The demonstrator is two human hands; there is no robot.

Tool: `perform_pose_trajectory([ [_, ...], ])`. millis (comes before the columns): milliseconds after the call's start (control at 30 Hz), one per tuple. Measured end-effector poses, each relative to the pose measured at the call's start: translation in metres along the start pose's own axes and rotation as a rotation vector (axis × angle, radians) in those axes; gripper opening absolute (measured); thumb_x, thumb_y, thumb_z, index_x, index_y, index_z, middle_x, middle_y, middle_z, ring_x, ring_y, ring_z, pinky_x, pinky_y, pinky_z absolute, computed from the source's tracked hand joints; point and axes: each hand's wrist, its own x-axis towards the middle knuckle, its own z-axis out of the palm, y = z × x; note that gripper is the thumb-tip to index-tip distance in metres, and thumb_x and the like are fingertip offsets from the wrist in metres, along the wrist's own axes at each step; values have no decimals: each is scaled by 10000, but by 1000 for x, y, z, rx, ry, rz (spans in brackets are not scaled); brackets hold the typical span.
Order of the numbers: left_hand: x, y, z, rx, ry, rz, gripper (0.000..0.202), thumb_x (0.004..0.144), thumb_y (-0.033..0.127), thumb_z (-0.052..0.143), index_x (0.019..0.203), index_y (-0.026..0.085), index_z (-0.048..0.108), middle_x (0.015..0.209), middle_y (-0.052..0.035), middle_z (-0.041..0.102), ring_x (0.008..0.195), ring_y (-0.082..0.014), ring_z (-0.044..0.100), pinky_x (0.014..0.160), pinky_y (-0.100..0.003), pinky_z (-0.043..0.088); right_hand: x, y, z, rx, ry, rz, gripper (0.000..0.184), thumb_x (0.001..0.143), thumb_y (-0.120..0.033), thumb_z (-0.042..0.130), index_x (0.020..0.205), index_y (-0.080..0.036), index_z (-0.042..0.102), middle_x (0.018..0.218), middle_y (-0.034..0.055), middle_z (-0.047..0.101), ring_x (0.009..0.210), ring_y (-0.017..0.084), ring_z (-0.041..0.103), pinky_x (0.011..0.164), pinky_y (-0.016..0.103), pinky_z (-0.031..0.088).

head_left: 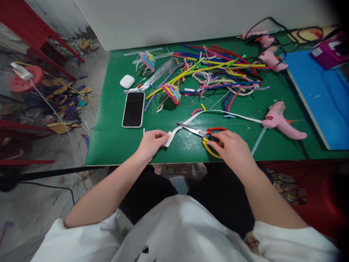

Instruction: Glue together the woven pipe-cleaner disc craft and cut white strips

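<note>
My left hand [151, 142] pinches one end of a long white paper strip [218, 113] near the front edge of the green table [109, 138]. The strip curves away to the right across the table. My right hand [231, 146] rests on the red and yellow handles of a pair of scissors [200, 131] that lie on the table, blades pointing left toward the strip. Its fingers curl over the handles.
A phone [133, 109] and a white earbud case [127, 81] lie at the left. A heap of coloured pipe cleaners [218, 72] covers the back. Pink glue guns [282, 123] sit at right beside a blue board [321, 98]. Two small colourful craft pieces [172, 92] stand mid-table.
</note>
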Motion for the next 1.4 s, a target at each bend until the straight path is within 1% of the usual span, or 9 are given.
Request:
perform_pose_trajectory([
  [167, -5, 4, 0, 15, -27, -44, 232, 615, 343, 735, 664, 129, 658, 664, -48, 681, 571, -105, 582, 612, -248, 473, 4, 17, -6, -380, -203, -116, 292, 819, -288, 578, 1041, -102, 612, 898, 143, 634, 852, 277, 583, 766, 379, 461],
  [400, -5, 3, -6, 47, -59, -79, 221, 604, 328, 739, 642, 123, 665, 662, -67, 692, 548, -99, 573, 569, -230, 455, 15, 32, -22, -336, -384, 29, 281, 720, -307, 591, 951, -152, 551, 892, 101, 653, 764, 246, 630, 580, 297, 423],
  [567, -3, -2, -9, 22, -86, -86, 238, 604, 340, 745, 659, 120, 670, 672, -67, 698, 539, -90, 565, 557, -221, 450, -8, 35, -53, -45, -605, 247, 515, 624, -536, 663, 970, -190, 502, 787, 49, 639, 694, 228, 602, 582, 294, 430],
  [633, -5, -2, -8, 5, -98, -89, 246, 604, 342, 751, 657, 119, 663, 669, -67, 698, 537, -84, 562, 549, -212, 444, -22, 29, -60, 121, -743, 262, 474, 675, -556, 618, 969, -206, 494, 765, 22, 601, 667, 193, 560, 577, 282, 422],
  [867, -19, 3, -7, -52, -165, -93, 251, 641, 362, 749, 673, 135, 646, 669, -47, 692, 572, -91, 589, 585, -219, 466, -49, 12, -42, 749, -1156, 292, 412, 821, -579, 470, 1038, -229, 472, 734, -29, 430, 579, 99, 383, 518, 219, 415],
  [1033, -24, 4, -5, -36, -181, -88, 220, 663, 349, 737, 676, 145, 658, 673, -37, 693, 577, -88, 586, 587, -216, 465, -45, 7, -26, 816, -1165, 266, 457, 813, -633, 436, 946, -197, 467, 699, -36, 380, 579, 92, 355, 491, 207, 422],
  [1233, -25, 2, 0, -44, -213, -95, 213, 661, 352, 740, 673, 154, 664, 650, -21, 686, 562, -77, 570, 555, -194, 440, -39, -6, -18, 940, -1147, 608, 470, 853, -634, 313, 857, -190, 470, 593, -51, 346, 511, 81, 295, 417, 179, 327],
  [1300, -25, 2, 1, -48, -225, -96, 216, 661, 359, 740, 673, 156, 666, 655, -19, 688, 570, -76, 571, 557, -191, 435, -39, -6, -14, 951, -1130, 571, 467, 847, -640, 315, 848, -198, 466, 601, -48, 349, 510, 83, 308, 400, 175, 326],
  [1400, -24, 2, 3, -55, -230, -104, 225, 653, 366, 745, 668, 156, 663, 657, -23, 688, 578, -85, 573, 566, -201, 439, -41, -3, -9, 931, -1059, 359, 398, 805, -613, 439, 836, -217, 462, 659, -39, 369, 523, 83, 334, 383, 170, 339],
])
